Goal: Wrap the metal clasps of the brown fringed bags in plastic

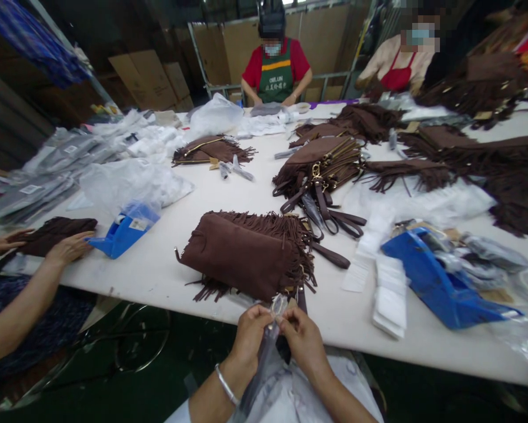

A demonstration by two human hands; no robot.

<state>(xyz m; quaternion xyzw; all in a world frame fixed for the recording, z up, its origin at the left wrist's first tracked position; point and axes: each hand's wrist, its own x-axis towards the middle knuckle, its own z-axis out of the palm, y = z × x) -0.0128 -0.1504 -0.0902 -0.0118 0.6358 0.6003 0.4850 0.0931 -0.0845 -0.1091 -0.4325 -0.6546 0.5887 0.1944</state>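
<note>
At the table's front edge, my left hand (250, 336) and my right hand (304, 342) are close together, each in a pinch. Between them is a plastic-wrapped strap (267, 348), its greyish clear wrap hanging down toward my lap. What looks like a metal clasp shows at the fingertips; its details are too small to tell. Just beyond my hands lies a dark brown fringed bag (241, 252), flat on the table, with its fringe spread to the right and below. A dark strap end hangs near my right fingers.
Fringed bags with wrist straps (319, 161) are piled behind. Blue bins stand at right (440, 282) and left (125, 232); folded white papers (390, 296) lie beside the right one. A co-worker's hand (67, 249) touches a brown bag at left. Bagged goods (56, 155) are stacked far left.
</note>
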